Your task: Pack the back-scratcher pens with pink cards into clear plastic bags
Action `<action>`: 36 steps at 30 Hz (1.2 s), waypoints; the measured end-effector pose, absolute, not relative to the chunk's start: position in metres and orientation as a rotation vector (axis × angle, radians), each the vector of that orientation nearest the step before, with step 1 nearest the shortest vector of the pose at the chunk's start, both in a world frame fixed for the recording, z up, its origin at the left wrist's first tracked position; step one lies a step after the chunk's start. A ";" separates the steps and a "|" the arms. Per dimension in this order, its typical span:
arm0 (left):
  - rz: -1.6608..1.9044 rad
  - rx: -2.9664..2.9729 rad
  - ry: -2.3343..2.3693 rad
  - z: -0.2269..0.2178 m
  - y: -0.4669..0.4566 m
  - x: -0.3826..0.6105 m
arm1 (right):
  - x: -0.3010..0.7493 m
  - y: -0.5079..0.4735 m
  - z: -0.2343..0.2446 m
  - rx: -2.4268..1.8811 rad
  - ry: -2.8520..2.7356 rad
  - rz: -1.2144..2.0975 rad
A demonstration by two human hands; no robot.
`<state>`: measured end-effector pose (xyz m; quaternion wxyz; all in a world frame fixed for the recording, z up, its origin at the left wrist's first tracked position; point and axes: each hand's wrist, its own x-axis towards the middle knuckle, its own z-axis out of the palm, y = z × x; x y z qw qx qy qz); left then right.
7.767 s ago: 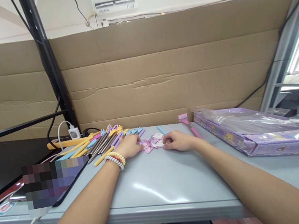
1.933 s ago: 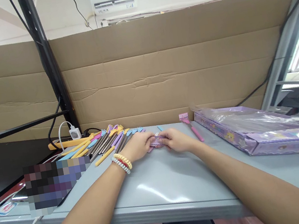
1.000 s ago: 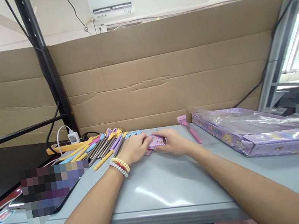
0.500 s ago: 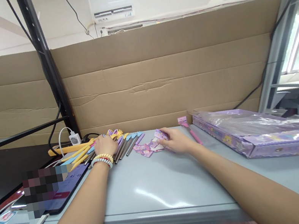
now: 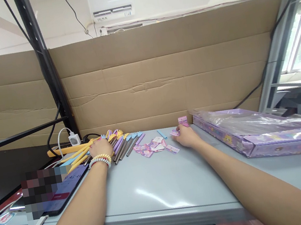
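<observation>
My left hand (image 5: 100, 147) lies over a bunch of back scratchers (image 5: 126, 146) with metal rods and yellow, blue and purple hand-shaped heads. Its fingers curl around some of them, partly hidden. At the table's far side my right hand (image 5: 187, 135) is closed, with a small pink card (image 5: 175, 133) at its fingertips. Just beyond it a pink card label (image 5: 183, 121) shows; the pink handle below is covered by the hand. Between my hands lies a loose pile of small pink and white cards (image 5: 152, 147). Behind the pile is a short blue stick (image 5: 161, 134).
A purple printed box (image 5: 284, 145) with clear plastic on it stands at the right. At the left lie a phone or tablet (image 5: 65, 191) and a white cable (image 5: 39, 224). A white plug adapter (image 5: 74, 138) and a cardboard wall (image 5: 161, 72) are behind.
My right hand has moved right, from the card pile to the labelled pink-handled item. A card now lies at the pile's right side, and the blue stick is visible. My left hand has shifted slightly left.
</observation>
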<state>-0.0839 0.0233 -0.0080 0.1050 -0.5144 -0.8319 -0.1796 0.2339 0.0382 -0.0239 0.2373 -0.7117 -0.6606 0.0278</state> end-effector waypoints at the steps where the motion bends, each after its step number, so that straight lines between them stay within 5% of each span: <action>1: -0.545 -1.513 -2.432 -0.008 0.023 -0.083 | 0.234 0.039 -0.024 -1.960 -1.814 0.072; 12: -0.859 -1.759 -2.053 0.002 0.019 -0.063 | 0.239 0.042 -0.028 -2.012 -1.898 0.081; 25: -0.895 -2.134 -1.798 -0.007 0.024 -0.060 | 0.222 0.027 -0.021 -1.487 -2.152 0.222; 36: -0.767 -2.503 -1.640 -0.007 0.019 -0.052 | 0.224 0.030 -0.024 -1.504 -2.259 0.182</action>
